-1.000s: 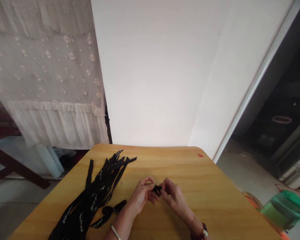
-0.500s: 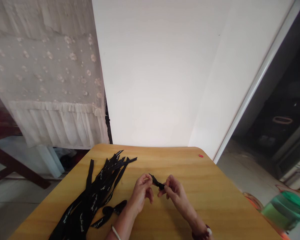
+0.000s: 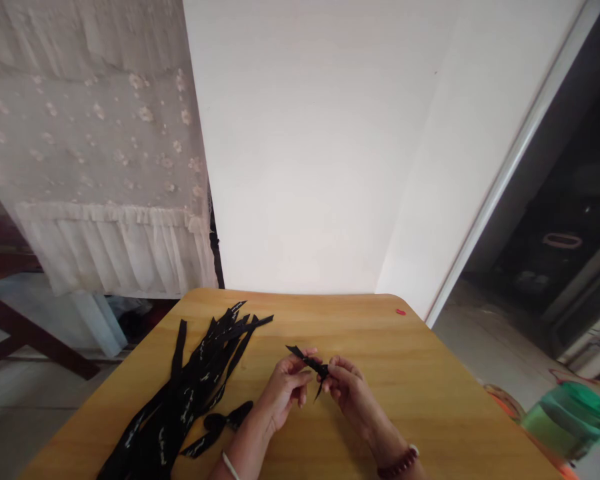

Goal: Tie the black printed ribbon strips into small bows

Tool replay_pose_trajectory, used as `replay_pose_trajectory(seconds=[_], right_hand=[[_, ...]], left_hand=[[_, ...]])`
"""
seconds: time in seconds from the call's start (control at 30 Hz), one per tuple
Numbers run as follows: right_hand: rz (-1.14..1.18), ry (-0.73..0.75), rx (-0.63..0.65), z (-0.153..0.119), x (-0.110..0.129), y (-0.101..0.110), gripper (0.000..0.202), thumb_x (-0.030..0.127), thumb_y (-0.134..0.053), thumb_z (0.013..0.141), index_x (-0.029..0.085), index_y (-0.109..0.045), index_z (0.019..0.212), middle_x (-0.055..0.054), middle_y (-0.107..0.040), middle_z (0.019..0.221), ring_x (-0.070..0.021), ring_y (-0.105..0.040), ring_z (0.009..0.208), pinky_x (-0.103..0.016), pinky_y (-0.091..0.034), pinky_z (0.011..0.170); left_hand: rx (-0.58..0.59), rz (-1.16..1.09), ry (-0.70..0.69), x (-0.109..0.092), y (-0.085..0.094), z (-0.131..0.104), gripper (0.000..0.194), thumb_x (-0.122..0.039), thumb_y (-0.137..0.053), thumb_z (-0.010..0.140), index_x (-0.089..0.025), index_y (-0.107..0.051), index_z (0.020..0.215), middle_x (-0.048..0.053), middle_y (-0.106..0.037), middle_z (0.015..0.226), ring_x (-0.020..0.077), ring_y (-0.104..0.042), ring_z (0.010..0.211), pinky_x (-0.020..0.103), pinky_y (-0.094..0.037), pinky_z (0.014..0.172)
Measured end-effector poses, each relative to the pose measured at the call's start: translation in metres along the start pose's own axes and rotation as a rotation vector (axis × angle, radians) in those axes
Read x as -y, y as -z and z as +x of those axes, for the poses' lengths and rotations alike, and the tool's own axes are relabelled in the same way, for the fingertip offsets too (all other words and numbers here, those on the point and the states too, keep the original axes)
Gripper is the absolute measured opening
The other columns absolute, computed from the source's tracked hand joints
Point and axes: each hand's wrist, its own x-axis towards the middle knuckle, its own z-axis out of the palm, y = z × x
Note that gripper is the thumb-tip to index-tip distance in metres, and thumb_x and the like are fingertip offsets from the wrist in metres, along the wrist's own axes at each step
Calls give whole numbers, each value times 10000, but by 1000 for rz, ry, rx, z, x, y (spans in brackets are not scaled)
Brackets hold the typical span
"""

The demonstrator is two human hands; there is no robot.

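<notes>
Between my two hands, just above the wooden table [image 3: 380, 413], is a knotted black ribbon [image 3: 314, 364]. My left hand [image 3: 287, 387] pinches it near the upper left end, which sticks out past the fingers. My right hand [image 3: 347, 383] has its fingertips closed on the ribbon by the knot, and a thin pointed tail hangs down between the hands. Beside my left forearm lies a black ribbon bow [image 3: 220, 421], partly hidden by the arm. Further left is a pile of long black ribbon strips [image 3: 180, 400] with white lettering.
A small red piece [image 3: 401, 312] sits near the table's far right corner. Behind the table stands a white wall [image 3: 305, 167], with a lace curtain [image 3: 115, 153] to the left. On the floor at right is a green translucent container [image 3: 565, 420].
My left fingers have shifted along the ribbon, so more of its left end shows. A tail now hangs below the knot. My right wrist has turned slightly, showing more of its bracelet.
</notes>
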Motion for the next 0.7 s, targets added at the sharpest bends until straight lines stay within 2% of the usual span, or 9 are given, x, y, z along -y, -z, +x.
replay_pose_trajectory(seconds=[0.13,0.23,0.3,0.37,0.47,0.57,0.7], right_hand=[[-8,-46,6,0,-2,-1,255,338,-647,620,167,-460,647,0,-610,581,-40,-460,343,-138,-205,331],[-199,-16,-79,0,0,0,303,466,-549,684,166,-517,715,-12,-625,667,-35,-433,302,-153,-155,312],[-363,52,-143,0,2,2,339,496,-507,704,165,-568,743,-21,-629,720,-64,-500,388,-158,-207,334],[-490,129,-151,1,4,3,340,490,-512,701,164,-608,717,-21,-625,706,-107,-550,526,-172,-298,397],[-548,219,-67,3,3,3,301,454,-583,648,156,-624,659,-15,-609,628,-144,-546,617,-217,-391,534],[-525,258,-42,7,-3,4,247,381,-661,578,147,-612,641,-12,-598,608,-143,-532,604,-244,-408,597],[-524,306,-64,12,-8,10,192,333,-636,600,154,-568,585,-1,-574,564,-137,-523,575,-242,-407,578]], left_hand=[[-33,-8,-12,2,-2,1,176,-226,-659,596,-136,-576,723,-30,-563,512,24,-366,274,156,-196,275],[-103,1,-11,2,-4,1,191,-270,-673,581,-139,-540,617,-57,-482,413,40,-379,275,159,-195,278],[-120,65,14,2,-4,1,209,-298,-668,584,-133,-539,589,-57,-457,384,52,-406,289,158,-207,285],[-106,141,34,2,-5,0,222,-319,-657,590,-121,-557,603,-40,-487,404,59,-429,304,158,-219,289],[-97,227,29,6,-6,1,247,-335,-656,580,-111,-563,629,-29,-515,448,59,-432,295,162,-211,273],[-127,264,33,10,-7,1,268,-328,-667,560,-119,-538,667,-37,-528,490,51,-416,271,162,-190,254],[-226,255,53,8,-5,2,359,-286,-664,544,-152,-516,842,-1,-607,728,29,-413,267,159,-189,243]])
